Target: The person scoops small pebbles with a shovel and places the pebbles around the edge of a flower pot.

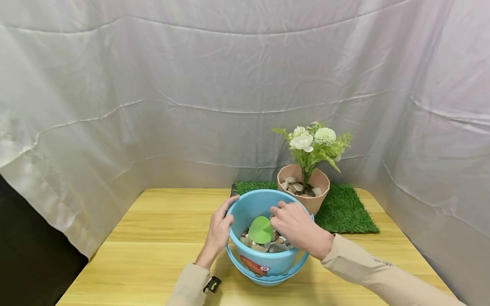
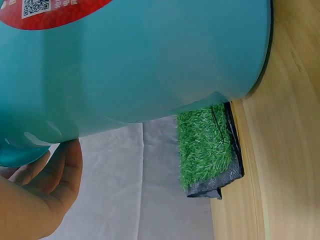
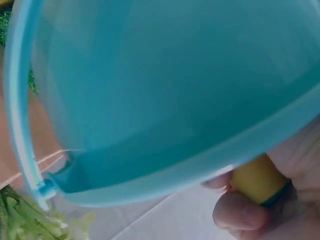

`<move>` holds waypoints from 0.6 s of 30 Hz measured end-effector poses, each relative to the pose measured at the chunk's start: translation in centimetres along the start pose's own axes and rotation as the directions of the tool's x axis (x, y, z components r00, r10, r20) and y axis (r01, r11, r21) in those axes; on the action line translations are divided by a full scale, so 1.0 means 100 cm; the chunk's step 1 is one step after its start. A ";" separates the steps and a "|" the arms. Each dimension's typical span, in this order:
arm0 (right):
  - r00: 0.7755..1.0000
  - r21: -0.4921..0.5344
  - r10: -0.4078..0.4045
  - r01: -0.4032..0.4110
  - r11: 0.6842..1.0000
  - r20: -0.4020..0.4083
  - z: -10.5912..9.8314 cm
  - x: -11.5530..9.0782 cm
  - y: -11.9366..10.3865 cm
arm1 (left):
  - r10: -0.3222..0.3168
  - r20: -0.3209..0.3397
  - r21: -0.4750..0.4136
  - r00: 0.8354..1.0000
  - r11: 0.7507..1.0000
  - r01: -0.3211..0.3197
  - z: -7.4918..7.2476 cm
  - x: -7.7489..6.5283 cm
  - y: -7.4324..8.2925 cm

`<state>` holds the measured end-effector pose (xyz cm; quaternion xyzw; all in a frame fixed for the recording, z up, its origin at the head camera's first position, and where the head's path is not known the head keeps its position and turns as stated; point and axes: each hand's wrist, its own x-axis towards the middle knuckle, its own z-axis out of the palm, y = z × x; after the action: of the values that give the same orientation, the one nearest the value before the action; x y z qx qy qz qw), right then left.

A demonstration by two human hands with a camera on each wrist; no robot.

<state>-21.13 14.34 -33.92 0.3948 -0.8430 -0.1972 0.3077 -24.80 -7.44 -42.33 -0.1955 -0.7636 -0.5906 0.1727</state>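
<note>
A blue bucket (image 1: 285, 264) stands on the table, with several pebbles (image 1: 277, 247) lying in its bottom. My left hand (image 1: 218, 231) grips the bucket's left rim; in the left wrist view its fingers (image 2: 67, 172) press the outer wall near the top. Over the right side of the bucket, my right hand (image 1: 296, 225) holds a small trowel by its yellow handle (image 3: 260, 179), fingers curled round it. The trowel's green blade (image 1: 261, 230) is inside the bucket, down at the pebbles. Its lower edge meets the stones, and the handle is hidden by my hand in the head view.
Behind the bucket to the right, a pink pot (image 1: 319, 204) holds white flowers (image 1: 302, 141) and stones. It stands on a mat of artificial grass (image 1: 350, 212). The wooden table (image 1: 172, 225) extends left, and grey cloth (image 1: 214, 85) hangs around it.
</note>
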 end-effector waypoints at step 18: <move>0.998 0.221 -0.053 0.046 0.974 0.030 0.021 -0.002 0.016 | -0.012 0.024 -0.017 1.000 1.000 0.013 -0.005 -0.007 0.039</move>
<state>-23.28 15.68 -34.63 0.4437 -0.8549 -0.1172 0.2420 -22.28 -7.09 -39.31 -0.1993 -0.7616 -0.5960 0.1583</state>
